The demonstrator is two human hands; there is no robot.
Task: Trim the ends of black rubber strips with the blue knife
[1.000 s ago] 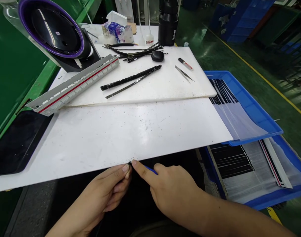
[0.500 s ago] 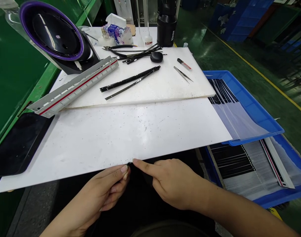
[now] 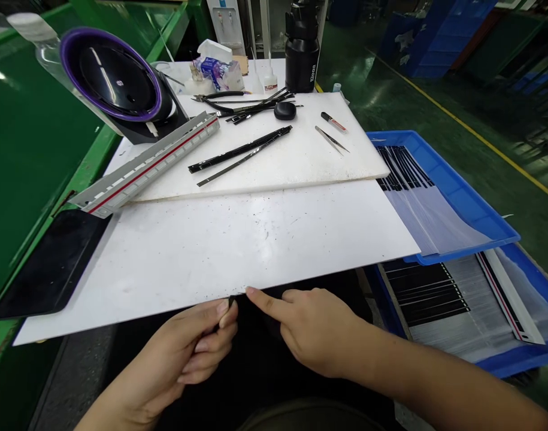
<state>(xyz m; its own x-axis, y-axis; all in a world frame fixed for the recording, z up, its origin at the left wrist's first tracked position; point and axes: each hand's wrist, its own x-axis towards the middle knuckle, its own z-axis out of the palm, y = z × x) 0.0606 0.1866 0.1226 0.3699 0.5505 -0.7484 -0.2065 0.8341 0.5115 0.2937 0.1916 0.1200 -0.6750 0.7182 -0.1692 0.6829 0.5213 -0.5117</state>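
Observation:
At the near edge of the white table (image 3: 265, 239), my left hand (image 3: 197, 341) pinches a small dark piece (image 3: 232, 301) between thumb and forefinger. Most of that piece is hidden by the fingers. My right hand (image 3: 314, 329) is just to its right, forefinger stretched along the table edge and the other fingers curled under. By that fingertip a thin dark sliver (image 3: 241, 293) shows, too small to name. Farther back, thin black strips (image 3: 238, 149) lie on a white foam board (image 3: 300, 170). Tweezers (image 3: 331, 141) and a small marker-like tube (image 3: 333, 122) are at its right.
On the left are a slotted grey rail with a red line (image 3: 152, 167), a black tablet (image 3: 49, 263) and a purple-rimmed fan (image 3: 112, 78). Pliers (image 3: 220, 96), a black case (image 3: 285, 111) and a black bottle (image 3: 302, 60) stand behind. Blue trays (image 3: 502, 230) with strips are stacked at right.
The view has shifted slightly, so the table things appear a little lower and farther right. The dark piece in my left fingers now points more upright; my right fingertip is slightly farther from it.

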